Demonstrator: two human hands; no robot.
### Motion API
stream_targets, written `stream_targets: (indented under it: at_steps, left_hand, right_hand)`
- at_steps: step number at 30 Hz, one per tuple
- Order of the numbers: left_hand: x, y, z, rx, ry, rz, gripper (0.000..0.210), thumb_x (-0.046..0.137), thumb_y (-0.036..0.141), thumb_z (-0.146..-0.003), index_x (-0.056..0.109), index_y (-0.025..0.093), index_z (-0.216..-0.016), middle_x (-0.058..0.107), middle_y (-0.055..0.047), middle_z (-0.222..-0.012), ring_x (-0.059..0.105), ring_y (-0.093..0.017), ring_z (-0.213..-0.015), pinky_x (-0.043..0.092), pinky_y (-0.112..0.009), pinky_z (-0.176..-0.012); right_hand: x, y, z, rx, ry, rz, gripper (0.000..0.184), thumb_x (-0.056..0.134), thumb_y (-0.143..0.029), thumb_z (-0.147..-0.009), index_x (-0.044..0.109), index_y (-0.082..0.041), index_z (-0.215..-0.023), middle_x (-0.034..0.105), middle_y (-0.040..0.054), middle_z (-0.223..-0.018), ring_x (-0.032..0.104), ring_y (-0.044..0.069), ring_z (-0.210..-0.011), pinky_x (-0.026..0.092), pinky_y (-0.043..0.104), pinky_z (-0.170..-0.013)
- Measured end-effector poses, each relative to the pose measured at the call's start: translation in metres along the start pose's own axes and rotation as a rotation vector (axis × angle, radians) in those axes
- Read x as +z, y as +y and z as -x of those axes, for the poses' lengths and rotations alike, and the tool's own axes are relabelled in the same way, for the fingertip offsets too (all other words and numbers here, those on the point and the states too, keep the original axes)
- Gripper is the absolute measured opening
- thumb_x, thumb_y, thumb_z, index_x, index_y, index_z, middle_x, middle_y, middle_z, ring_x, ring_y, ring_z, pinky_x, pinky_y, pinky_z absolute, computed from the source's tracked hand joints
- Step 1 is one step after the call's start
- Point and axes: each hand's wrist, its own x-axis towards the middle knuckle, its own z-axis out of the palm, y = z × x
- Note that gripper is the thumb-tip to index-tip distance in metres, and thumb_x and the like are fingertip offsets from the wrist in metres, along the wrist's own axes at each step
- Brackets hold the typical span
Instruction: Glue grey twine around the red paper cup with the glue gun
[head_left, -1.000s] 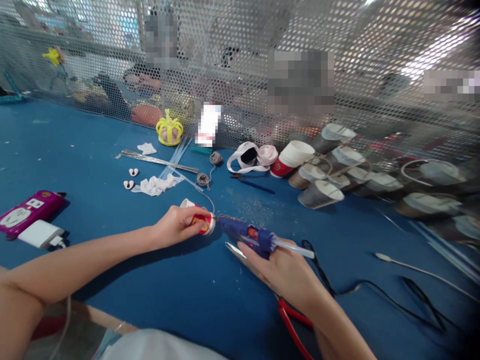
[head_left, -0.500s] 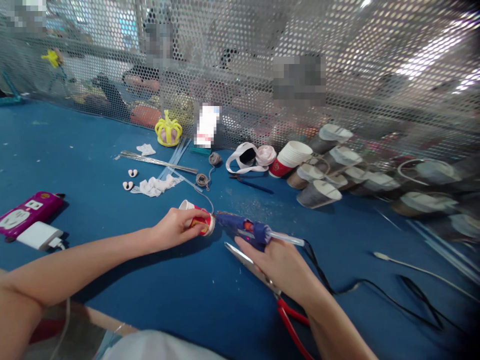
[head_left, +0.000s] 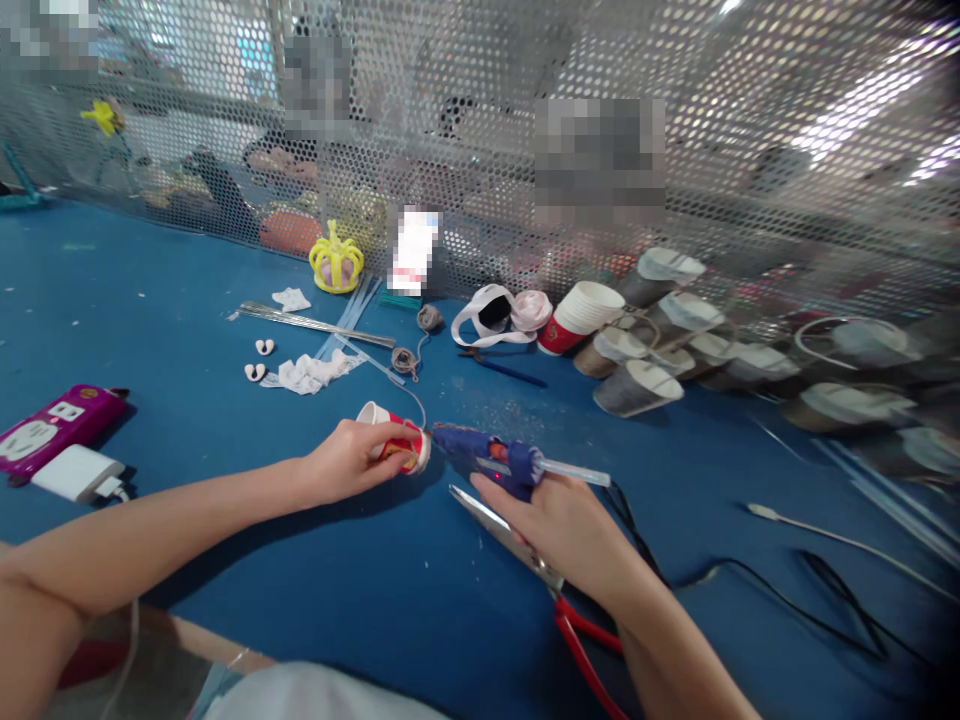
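Observation:
My left hand (head_left: 356, 460) is closed around a red and white paper cup (head_left: 409, 447), which lies on its side just above the blue table. A thin grey cord (head_left: 416, 402) runs from the cup's base end back to a small grey coil (head_left: 405, 362). In my right hand (head_left: 562, 520) is a blue hot glue gun (head_left: 491, 458), a clear glue stick sticking out of its rear. Its nozzle is at the cup's base end; whether they touch I cannot tell. Below the right hand lie scissors (head_left: 517, 545) with red handles.
Pliers (head_left: 510, 372), stacked paper cups (head_left: 585, 315) and several grey-wrapped cups (head_left: 637, 388) stand or lie at back right. A yellow crown-shaped piece (head_left: 336, 265) is by the mesh screen. At left lies a purple power bank (head_left: 67, 425); a black cable (head_left: 757, 570) crosses the right side.
Almost nothing differs. Both hands, the paper cup and the glue gun keep nearly the same places, the nozzle staying by the cup's base end.

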Motion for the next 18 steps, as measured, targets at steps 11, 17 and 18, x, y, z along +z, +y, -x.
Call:
stream_targets:
  at_steps: [11, 17, 18]
  left_hand:
    - [-0.0002, -0.0003, 0.0003, 0.022, -0.006, 0.003, 0.021, 0.049, 0.018, -0.081, 0.062, 0.016, -0.097, 0.067, -0.001, -0.064, 0.057, -0.008, -0.051, 0.045, -0.016, -0.055]
    - [0.0001, -0.001, 0.0004, 0.04, -0.018, 0.0, 0.021, 0.049, 0.018, -0.081, 0.062, 0.016, -0.098, 0.067, -0.001, -0.066, 0.059, -0.009, -0.054, 0.045, -0.016, -0.056]
    - [0.0, -0.0009, 0.0003, 0.042, -0.019, -0.002, 0.021, 0.049, 0.018, -0.081, 0.062, 0.016, -0.097, 0.067, -0.001, -0.067, 0.059, -0.009, -0.054, 0.045, -0.017, -0.057]
  right_hand:
    - [0.0009, 0.0014, 0.0008, 0.007, -0.008, 0.016, 0.027, 0.048, -0.037, -0.077, 0.053, -0.022, -0.056, 0.045, -0.0055, -0.031, 0.051, 0.014, -0.033, 0.041, 0.022, -0.039]
    - [0.0001, 0.0013, -0.0009, -0.011, -0.015, -0.008, 0.02, 0.047, -0.034, -0.077, 0.057, -0.02, -0.069, 0.053, -0.0041, -0.041, 0.053, 0.013, -0.036, 0.042, 0.022, -0.039]
    - [-0.0004, 0.0013, -0.0009, -0.017, -0.02, -0.016, 0.02, 0.046, -0.034, -0.077, 0.058, -0.02, -0.07, 0.054, -0.0036, -0.043, 0.053, 0.013, -0.037, 0.042, 0.022, -0.039]
